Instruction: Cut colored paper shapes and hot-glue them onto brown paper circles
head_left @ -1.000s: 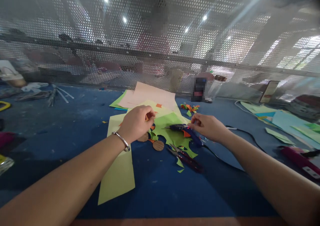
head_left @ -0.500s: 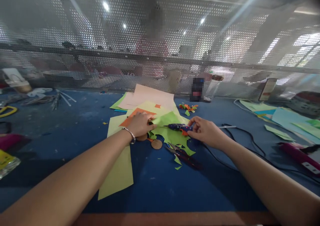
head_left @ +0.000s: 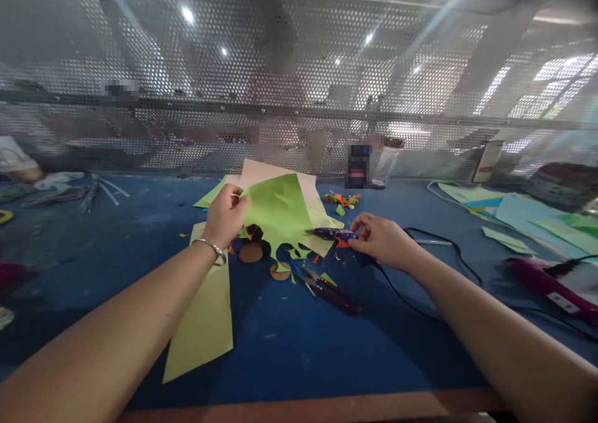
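Pale-yellow paper (head_left: 200,323) extends below the left hand (head_left: 228,214), whose grip pinches the cut green sheet (head_left: 280,208) by its left edge; cardboard disc (head_left: 251,252) and scissors (head_left: 334,293) lie nearer on the blue worktop (head_left: 299,361); glue gun (head_left: 329,233) sits in the right hand's (head_left: 378,239) closed grip.

Your left forearm (head_left: 126,326) reaches forward and inward; your left hand (head_left: 225,216) pinches, thumb against curled fingers; your right forearm (head_left: 486,320) slants in opposite; your right hand (head_left: 380,239) curls, thumb below the fingers; both stand apart.
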The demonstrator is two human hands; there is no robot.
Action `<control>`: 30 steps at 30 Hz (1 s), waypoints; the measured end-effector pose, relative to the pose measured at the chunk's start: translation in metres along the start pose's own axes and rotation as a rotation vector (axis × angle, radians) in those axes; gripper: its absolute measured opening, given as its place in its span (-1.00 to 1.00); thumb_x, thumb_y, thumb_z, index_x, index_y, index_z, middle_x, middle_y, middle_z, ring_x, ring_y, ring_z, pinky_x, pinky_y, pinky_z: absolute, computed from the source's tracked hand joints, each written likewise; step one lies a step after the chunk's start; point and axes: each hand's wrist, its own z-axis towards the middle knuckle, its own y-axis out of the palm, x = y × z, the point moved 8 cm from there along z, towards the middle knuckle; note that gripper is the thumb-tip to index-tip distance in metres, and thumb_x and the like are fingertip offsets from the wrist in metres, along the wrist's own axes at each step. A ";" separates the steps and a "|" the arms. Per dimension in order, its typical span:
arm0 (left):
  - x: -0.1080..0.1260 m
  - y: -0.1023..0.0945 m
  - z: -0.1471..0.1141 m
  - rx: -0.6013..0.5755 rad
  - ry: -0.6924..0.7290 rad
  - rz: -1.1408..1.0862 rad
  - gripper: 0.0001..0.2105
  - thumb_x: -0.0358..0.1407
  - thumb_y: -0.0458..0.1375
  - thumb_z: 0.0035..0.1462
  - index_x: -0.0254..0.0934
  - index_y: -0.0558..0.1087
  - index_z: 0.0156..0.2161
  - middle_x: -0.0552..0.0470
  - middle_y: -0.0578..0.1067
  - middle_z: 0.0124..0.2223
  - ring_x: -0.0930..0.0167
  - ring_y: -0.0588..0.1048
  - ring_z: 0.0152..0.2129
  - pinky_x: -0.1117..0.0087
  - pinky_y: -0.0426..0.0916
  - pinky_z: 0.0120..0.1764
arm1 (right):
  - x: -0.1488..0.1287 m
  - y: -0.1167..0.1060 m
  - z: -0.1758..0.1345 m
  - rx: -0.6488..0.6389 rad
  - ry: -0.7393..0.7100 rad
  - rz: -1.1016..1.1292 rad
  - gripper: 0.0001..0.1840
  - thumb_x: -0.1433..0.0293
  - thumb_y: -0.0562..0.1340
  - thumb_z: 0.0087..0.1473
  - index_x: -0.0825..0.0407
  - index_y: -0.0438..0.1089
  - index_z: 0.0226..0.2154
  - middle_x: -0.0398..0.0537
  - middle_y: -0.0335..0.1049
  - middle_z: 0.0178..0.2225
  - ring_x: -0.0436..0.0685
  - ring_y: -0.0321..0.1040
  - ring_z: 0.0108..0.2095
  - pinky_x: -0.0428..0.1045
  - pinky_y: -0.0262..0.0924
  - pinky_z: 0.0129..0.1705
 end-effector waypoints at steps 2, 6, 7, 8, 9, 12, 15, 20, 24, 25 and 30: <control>-0.007 -0.010 0.002 0.079 -0.060 -0.035 -0.87 -0.19 0.15 0.18 -0.19 0.36 -0.24 0.10 0.46 -0.48 0.35 0.42 -0.53 0.36 0.19 -0.43 | -0.001 0.001 0.000 -0.017 0.007 -0.032 -0.81 0.31 0.27 0.02 -0.01 0.32 -0.27 -0.24 0.42 -0.52 0.05 0.36 -0.51 -0.06 0.10 -0.42; -0.013 -0.023 0.004 0.182 -0.084 -0.131 -0.88 -0.21 0.17 0.19 -0.19 0.38 -0.22 0.11 0.46 -0.48 0.35 0.42 -0.54 0.35 0.21 -0.43 | 0.001 0.003 0.000 -0.038 0.012 -0.107 -0.81 0.29 0.25 0.06 0.01 0.34 -0.26 -0.20 0.42 -0.51 0.07 0.35 -0.50 -0.05 0.05 -0.43; -0.013 -0.026 0.005 0.221 -0.075 -0.161 -0.87 -0.22 0.18 0.18 -0.19 0.38 -0.22 0.11 0.44 -0.48 0.35 0.42 -0.53 0.36 0.21 -0.42 | 0.001 0.003 0.000 -0.042 0.011 -0.128 -0.81 0.28 0.25 0.07 0.01 0.34 -0.25 -0.19 0.42 -0.51 0.08 0.35 -0.49 -0.05 0.04 -0.44; -0.013 -0.029 0.005 0.259 -0.068 -0.207 -0.87 -0.22 0.19 0.18 -0.20 0.37 -0.22 0.10 0.43 -0.47 0.35 0.42 -0.52 0.36 0.23 -0.42 | 0.002 0.003 0.000 -0.042 0.008 -0.143 -0.81 0.27 0.25 0.08 0.01 0.35 -0.25 -0.18 0.42 -0.51 0.09 0.35 -0.48 -0.04 0.04 -0.44; -0.013 -0.031 0.006 0.290 -0.068 -0.285 -0.86 -0.23 0.21 0.17 -0.20 0.37 -0.23 0.10 0.43 -0.46 0.35 0.44 -0.50 0.36 0.25 -0.41 | 0.002 0.002 0.000 -0.031 0.002 -0.152 -0.81 0.26 0.25 0.10 0.01 0.36 -0.25 -0.17 0.43 -0.50 0.09 0.36 -0.47 -0.04 0.04 -0.44; -0.015 -0.029 0.005 0.320 -0.111 -0.601 -0.85 -0.26 0.22 0.17 -0.21 0.33 -0.23 0.06 0.46 -0.39 0.36 0.48 -0.46 0.36 0.35 -0.39 | -0.005 -0.008 -0.002 0.076 -0.029 -0.106 -0.78 0.19 0.23 0.15 -0.01 0.40 -0.24 -0.16 0.44 -0.48 0.09 0.37 -0.45 -0.03 0.10 -0.40; -0.005 -0.018 0.000 0.217 -0.134 -0.735 -0.86 -0.27 0.19 0.22 -0.21 0.31 -0.18 0.05 0.48 -0.35 0.40 0.48 -0.50 0.35 0.41 -0.39 | -0.017 -0.014 -0.005 0.148 -0.053 0.072 -0.65 0.07 0.23 0.17 0.00 0.43 -0.21 -0.12 0.46 -0.45 0.08 0.36 -0.47 -0.03 0.18 -0.40; 0.033 -0.001 -0.022 -0.046 -0.040 -0.755 -0.91 -0.27 0.18 0.26 -0.20 0.36 -0.18 0.09 0.44 -0.40 0.45 0.45 -0.51 0.43 0.39 -0.41 | -0.038 0.005 -0.010 0.007 -0.064 0.390 -0.51 -0.03 0.24 0.16 0.03 0.45 -0.12 -0.03 0.53 -0.38 0.09 0.42 -0.50 -0.03 0.26 -0.48; 0.054 0.014 -0.039 -0.204 -0.011 -0.780 -0.91 -0.27 0.15 0.29 -0.20 0.33 -0.22 0.14 0.38 -0.46 0.49 0.40 -0.56 0.50 0.33 -0.48 | -0.044 0.016 -0.013 -0.024 -0.043 0.541 -0.52 -0.06 0.29 0.09 0.04 0.48 -0.36 -0.07 0.48 -0.53 0.08 0.39 -0.55 -0.02 0.28 -0.46; 0.057 0.019 -0.043 -0.257 -0.026 -0.821 -0.90 -0.25 0.16 0.28 -0.20 0.32 -0.21 0.14 0.40 -0.45 0.49 0.42 -0.55 0.49 0.35 -0.47 | -0.043 0.016 -0.014 -0.004 -0.030 0.572 -0.52 -0.06 0.29 0.08 0.04 0.48 -0.42 -0.07 0.47 -0.57 0.08 0.39 -0.56 -0.02 0.28 -0.45; 0.064 0.036 -0.054 -0.536 -0.092 -0.939 -0.78 -0.22 0.27 0.18 -0.21 0.43 -0.10 0.06 0.53 -0.32 0.41 0.54 -0.39 0.39 0.48 -0.30 | -0.027 0.006 -0.015 0.097 0.077 0.504 -0.33 -0.12 0.30 0.05 0.05 0.37 -0.75 -0.03 0.36 -0.70 0.02 0.26 -0.64 -0.03 0.17 -0.51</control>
